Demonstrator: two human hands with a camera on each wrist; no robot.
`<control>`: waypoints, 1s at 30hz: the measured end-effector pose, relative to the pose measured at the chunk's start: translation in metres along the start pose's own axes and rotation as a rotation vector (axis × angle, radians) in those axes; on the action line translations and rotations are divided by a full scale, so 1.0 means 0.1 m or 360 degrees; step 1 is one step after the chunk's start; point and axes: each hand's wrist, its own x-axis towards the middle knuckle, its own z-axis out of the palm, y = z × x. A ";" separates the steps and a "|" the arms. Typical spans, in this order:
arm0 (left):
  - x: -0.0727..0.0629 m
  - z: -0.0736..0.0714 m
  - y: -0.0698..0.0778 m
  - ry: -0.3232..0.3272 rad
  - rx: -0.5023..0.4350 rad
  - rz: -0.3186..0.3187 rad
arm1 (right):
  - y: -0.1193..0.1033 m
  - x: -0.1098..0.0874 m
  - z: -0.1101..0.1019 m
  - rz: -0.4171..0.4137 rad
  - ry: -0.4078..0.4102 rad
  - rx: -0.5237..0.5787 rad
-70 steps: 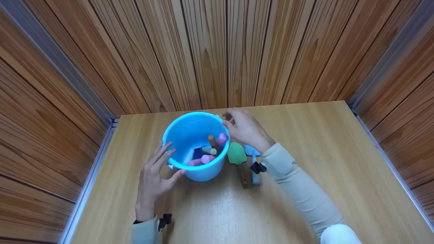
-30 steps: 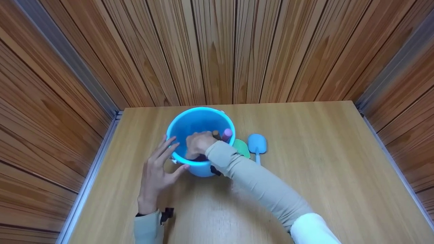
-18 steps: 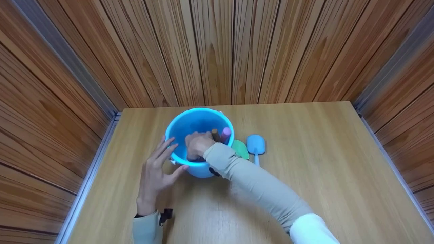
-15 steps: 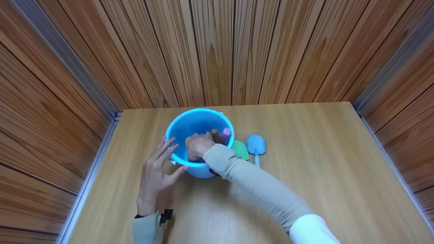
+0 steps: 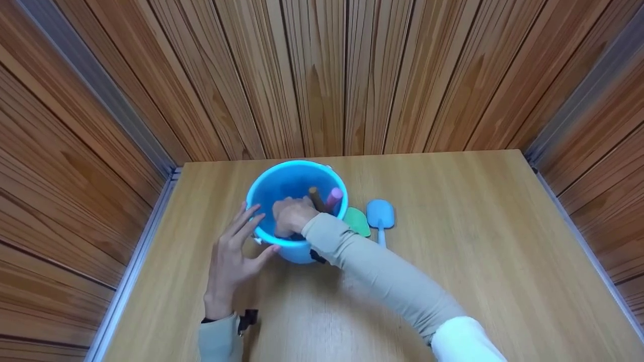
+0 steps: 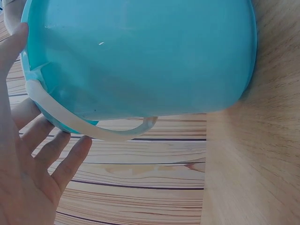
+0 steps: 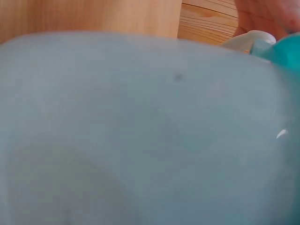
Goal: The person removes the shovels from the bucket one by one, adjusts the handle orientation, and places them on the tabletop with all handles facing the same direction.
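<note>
A blue toy bucket stands on the table with its mouth tilted into the head view. My right hand reaches down inside it; the fingers are hidden, so I cannot tell what they hold. Beside that hand, a brown handle and a pink handle lean against the bucket's right wall. My left hand is spread at the left rim, fingertips over the edge and thumb at the near side. The left wrist view has the white bucket handle hanging close to these fingers.
Right of the bucket lie a green shovel, partly under the right sleeve, and a blue shovel. Wood-panelled walls border the table at the back and sides. The bucket's outer wall fills most of the right wrist view.
My right hand has gone from the bucket's right rim down into it. In the last half second the brown handle has tipped slightly left. My left hand stays at the rim.
</note>
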 end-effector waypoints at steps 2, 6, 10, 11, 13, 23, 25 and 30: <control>0.01 0.00 0.00 0.0004 0.0007 0.0005 | -0.01 -0.01 -0.03 -0.0011 0.0014 0.0005; 0.03 0.00 0.00 0.0003 0.0023 0.0010 | -0.02 -0.07 -0.12 -0.0013 0.0034 0.0080; 0.05 0.01 0.01 -0.0005 0.0018 -0.0004 | -0.03 -0.12 -0.21 -0.0034 0.0092 0.0069; 0.05 0.01 0.01 -0.0005 0.0016 -0.0003 | -0.04 -0.13 -0.23 -0.0043 0.0108 0.0048; 0.05 0.01 0.01 -0.0009 0.0007 -0.0005 | -0.04 -0.16 -0.27 -0.0051 0.0143 -0.0012; 0.08 0.01 0.02 -0.0014 -0.0023 0.0003 | 0.00 -0.41 -0.49 -0.0005 0.0229 -0.0141; 0.09 0.01 0.01 -0.0020 -0.0024 -0.0007 | 0.01 -0.50 -0.54 -0.0008 0.0239 -0.0163; 0.10 0.01 0.00 -0.0024 -0.0014 -0.0011 | 0.11 -0.65 -0.63 -0.0018 0.0269 -0.0050</control>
